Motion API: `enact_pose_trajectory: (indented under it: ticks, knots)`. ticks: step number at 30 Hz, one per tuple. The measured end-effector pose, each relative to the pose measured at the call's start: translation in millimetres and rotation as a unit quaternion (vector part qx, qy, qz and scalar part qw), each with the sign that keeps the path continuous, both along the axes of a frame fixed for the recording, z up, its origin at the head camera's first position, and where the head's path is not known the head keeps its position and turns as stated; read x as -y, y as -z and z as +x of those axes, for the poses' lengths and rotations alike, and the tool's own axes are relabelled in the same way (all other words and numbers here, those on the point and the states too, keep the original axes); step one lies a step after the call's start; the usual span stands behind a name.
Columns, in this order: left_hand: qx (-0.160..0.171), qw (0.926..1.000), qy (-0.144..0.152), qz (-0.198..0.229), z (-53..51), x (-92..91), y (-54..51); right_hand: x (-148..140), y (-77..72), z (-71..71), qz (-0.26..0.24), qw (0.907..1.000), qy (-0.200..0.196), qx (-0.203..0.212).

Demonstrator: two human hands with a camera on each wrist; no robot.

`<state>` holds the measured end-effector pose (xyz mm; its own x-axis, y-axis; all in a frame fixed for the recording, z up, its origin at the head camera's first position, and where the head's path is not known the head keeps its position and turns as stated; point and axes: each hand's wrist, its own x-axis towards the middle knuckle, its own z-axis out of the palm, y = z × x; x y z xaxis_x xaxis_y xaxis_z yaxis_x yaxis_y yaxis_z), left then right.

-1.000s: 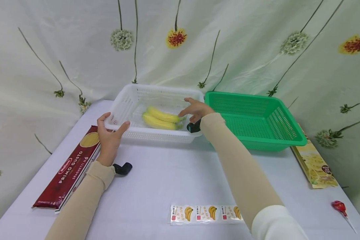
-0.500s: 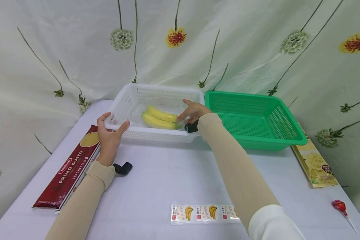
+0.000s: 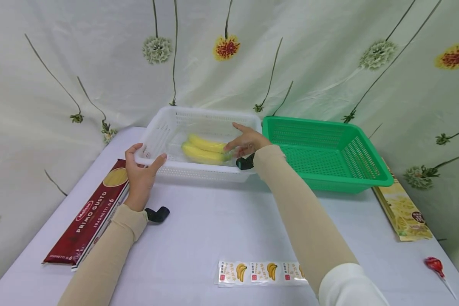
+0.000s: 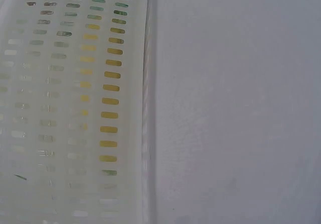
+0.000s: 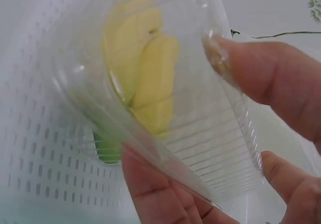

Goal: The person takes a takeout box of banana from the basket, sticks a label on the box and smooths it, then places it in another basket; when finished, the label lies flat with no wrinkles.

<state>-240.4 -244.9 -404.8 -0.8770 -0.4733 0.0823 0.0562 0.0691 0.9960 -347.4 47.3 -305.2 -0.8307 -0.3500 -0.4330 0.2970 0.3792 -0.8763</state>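
Stretches both beige-sleeved arms [image 3: 310, 221] forward above a white table [image 3: 191, 238]. Reaches with the left one to the near left corner of a white, rectangular, perforated plastic basket [image 3: 199, 173]; slants with the right one leftward over the front rim, near the right end. Inside this basket, shows a transparent, ribbed plastic container [image 5: 205, 153] and, through the clear wall, two long yellow bananas [image 3: 202, 155], lying side by side, greenish at the ends beside the right hand [image 3: 249, 138]. Cannot tell whether closed with a lid. With the left hand [image 3: 139, 182], grips the basket corner, having thumb and fingers widely spread around the rim. With the right hand, holds the edge of the container, having fingers on both sides of the thin plastic. Just beside the white basket, at its right, shows a green, rectangular plastic basket [image 3: 344, 185].
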Motion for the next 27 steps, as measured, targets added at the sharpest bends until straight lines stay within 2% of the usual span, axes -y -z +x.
enact_pose_trajectory:
  ticks: [7,12,27]
  knots:
    - [-0.008,0.9999,-0.003,0.009,-0.3,-1.1,-0.5,1.7,-5.5,-1.2,-0.009,0.9993,0.01,-0.034]
    - [-0.009,0.9999,-0.008,0.012,-0.4,-0.9,-0.5,-1.5,-12.8,1.1,-0.019,0.9989,0.011,-0.042]
    - [-0.003,0.9998,-0.017,-0.01,-0.3,-1.8,0.9,-29.7,-40.9,18.9,-0.047,0.9965,-0.018,-0.067]
